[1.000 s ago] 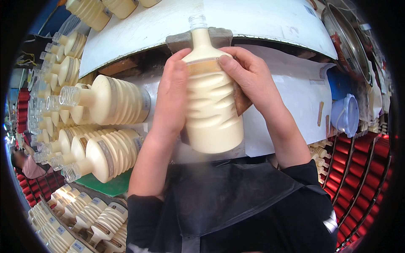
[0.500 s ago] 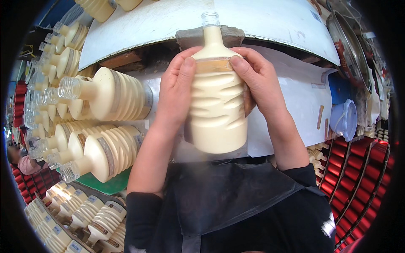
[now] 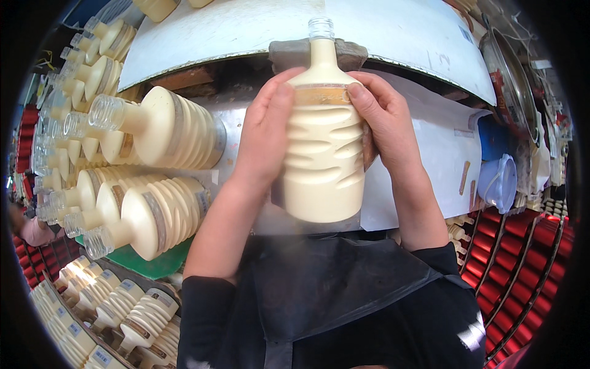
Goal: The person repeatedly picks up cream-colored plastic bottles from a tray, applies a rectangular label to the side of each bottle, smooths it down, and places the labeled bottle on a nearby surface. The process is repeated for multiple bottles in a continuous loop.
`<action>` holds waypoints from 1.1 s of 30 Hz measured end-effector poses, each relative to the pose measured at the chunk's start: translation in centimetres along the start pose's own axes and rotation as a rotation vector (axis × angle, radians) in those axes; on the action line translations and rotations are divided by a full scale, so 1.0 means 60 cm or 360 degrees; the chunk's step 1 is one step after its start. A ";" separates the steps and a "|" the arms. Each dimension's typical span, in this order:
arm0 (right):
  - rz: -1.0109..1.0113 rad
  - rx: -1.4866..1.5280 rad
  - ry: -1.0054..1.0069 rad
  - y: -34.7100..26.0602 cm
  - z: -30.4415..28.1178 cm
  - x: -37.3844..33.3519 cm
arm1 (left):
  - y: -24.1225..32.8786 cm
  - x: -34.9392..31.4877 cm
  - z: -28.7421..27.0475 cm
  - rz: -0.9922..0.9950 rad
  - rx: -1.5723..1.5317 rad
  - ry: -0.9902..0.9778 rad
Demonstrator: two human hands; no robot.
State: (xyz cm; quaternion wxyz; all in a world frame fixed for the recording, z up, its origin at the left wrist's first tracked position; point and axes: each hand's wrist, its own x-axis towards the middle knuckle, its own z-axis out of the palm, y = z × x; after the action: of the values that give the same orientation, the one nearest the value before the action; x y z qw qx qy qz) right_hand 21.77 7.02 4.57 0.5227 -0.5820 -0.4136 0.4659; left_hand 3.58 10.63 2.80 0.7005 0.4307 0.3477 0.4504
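A cream bottle [image 3: 324,163] with wavy grooves and a clear threaded neck lies in front of me, its neck pointing away. My left hand [image 3: 267,117] is curled around its left shoulder, the thumb blurred beside a gold label strip [image 3: 321,95]. On the other side my right hand [image 3: 384,117] grips the right shoulder, with the thumb at the strip's right end. Under the right palm a brown edge [image 3: 369,147] shows beside the bottle. Just beneath the bottle's neck sits a grey block [image 3: 289,55]. Most fingertips are hidden behind the bottle.
Several similar bottles [image 3: 157,221] lie at the left, necks toward the left. More stand in racks [image 3: 92,335] at lower left. A white board [image 3: 215,37] spans the far side. A pale bucket [image 3: 499,183] and red cylinders [image 3: 522,264] are at the right.
The bottle's neck end has shifted slightly right in the picture, along with both hands. Less of the brown piece by the right palm shows. Both hands keep their hold.
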 end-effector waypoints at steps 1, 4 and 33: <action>-0.0009 -0.0014 0.0000 0.000 0.000 0.000 | -0.001 0.000 -0.002 -0.0027 -0.0015 0.0015; -0.0016 -0.0065 -0.0002 -0.002 -0.001 0.000 | -0.003 -0.005 -0.004 -0.0129 -0.0162 0.0049; 0.0000 0.0070 -0.0068 0.008 -0.003 -0.003 | 0.003 0.004 0.004 0.0037 0.0464 0.0036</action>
State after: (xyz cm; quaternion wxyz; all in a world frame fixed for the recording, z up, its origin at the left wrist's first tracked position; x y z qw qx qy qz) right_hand 21.91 6.75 4.09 0.5264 -0.5604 -0.4144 0.4870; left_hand 3.79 10.81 3.02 0.6212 0.5268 0.4124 0.4080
